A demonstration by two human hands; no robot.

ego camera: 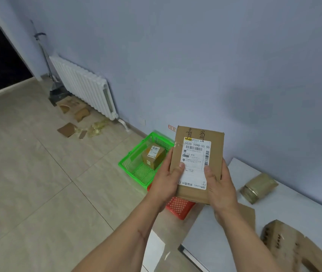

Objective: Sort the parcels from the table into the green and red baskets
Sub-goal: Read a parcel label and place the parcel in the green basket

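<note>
A flat brown cardboard parcel (196, 160) with a white shipping label and handwritten characters is held upright in front of me. My left hand (166, 179) grips its left edge and my right hand (220, 185) grips its right edge, both thumbs on the label. Below and behind it on the floor stands the green basket (130, 165) with one small brown box (153, 156) inside. The red basket (178, 207) sits nearer me, mostly hidden by my hands and the parcel. On the white table (293, 213) lie a taped brown packet (258, 186) and a larger brown parcel (289, 244).
A white radiator (83, 85) runs along the wall at the left. Cardboard scraps (72, 112) and crumpled tape litter the tiled floor near it. A dustpan with a long handle leans by the dark doorway. A flat cardboard piece (248, 214) lies on the table beside my right wrist.
</note>
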